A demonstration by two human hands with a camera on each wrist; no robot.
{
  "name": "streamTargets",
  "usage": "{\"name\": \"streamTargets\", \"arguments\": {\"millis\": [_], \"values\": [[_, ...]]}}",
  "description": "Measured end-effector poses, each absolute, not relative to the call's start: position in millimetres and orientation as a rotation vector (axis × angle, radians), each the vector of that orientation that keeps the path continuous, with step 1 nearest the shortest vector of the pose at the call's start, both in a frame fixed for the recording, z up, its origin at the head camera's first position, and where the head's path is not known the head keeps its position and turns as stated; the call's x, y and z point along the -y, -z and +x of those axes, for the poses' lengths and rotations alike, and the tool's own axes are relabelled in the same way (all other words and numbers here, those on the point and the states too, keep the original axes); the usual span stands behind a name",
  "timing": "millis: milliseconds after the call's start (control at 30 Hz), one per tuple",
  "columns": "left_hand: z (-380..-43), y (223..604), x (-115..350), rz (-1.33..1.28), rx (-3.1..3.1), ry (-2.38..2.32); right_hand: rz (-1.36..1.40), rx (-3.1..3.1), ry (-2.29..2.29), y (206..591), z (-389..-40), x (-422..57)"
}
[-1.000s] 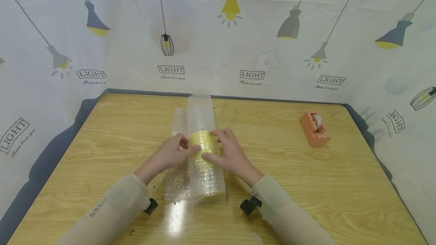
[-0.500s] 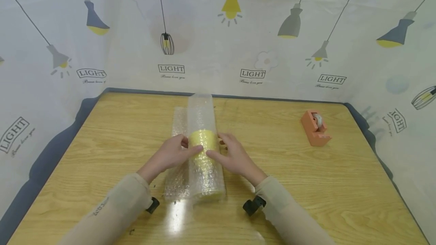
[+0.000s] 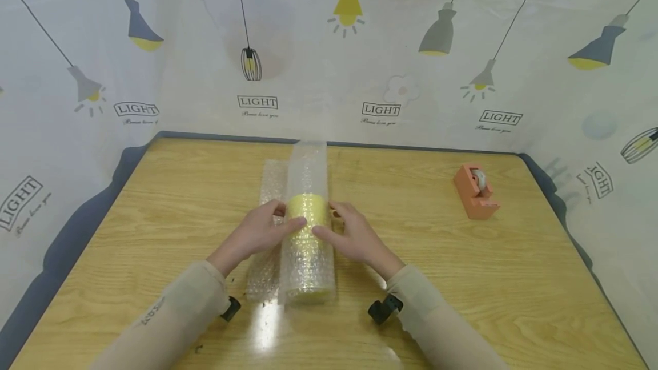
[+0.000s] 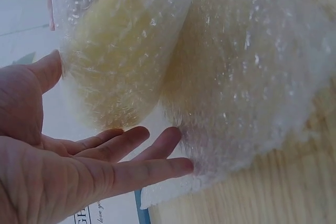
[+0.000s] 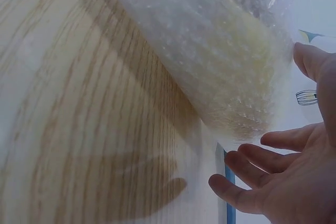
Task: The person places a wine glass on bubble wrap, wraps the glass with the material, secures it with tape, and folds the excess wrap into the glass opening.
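Note:
A yellow cylinder [image 3: 307,205] lies inside a roll of clear bubble wrap [image 3: 308,267] on the wooden table, its long side pointing away from me. A flat end of the wrap [image 3: 264,276] sticks out on the left, under the roll. My left hand [image 3: 259,230] is at the roll's left side, thumb on top and fingers [image 4: 142,174] extended low by the flat sheet. From the right, my right hand [image 3: 354,236] touches the top with its thumb; its fingers [image 5: 236,192] spread, fairly straight, along the lower side. What the yellow cylinder is stays blurred by the wrap.
An orange tape dispenser [image 3: 475,192] with a roll of tape stands at the right of the wooden table [image 3: 411,198]. Behind and at both sides hangs a white cloth [image 3: 308,21] printed with lamps. Small dark specks dot the table at the front left.
My right fingers have slid from the top of the yellow part down to the roll's right side. The far end of the roll has shifted slightly right, its near end slightly left.

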State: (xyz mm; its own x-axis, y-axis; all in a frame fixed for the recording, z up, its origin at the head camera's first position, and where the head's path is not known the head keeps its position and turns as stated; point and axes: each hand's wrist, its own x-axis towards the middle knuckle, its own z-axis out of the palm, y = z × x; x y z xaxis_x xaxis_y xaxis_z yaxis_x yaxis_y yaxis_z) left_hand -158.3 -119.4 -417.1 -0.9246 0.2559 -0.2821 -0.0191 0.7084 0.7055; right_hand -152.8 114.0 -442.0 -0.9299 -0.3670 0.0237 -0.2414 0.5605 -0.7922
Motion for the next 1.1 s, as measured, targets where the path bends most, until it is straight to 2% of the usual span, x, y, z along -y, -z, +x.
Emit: {"name": "streamTargets", "arguments": {"millis": [1100], "values": [[-165.1, 407.9, 143.6, 0.148, -2.517, -1.050, -0.727, -2.636, 1.354, 440.8, -154.5, -108.1]]}}
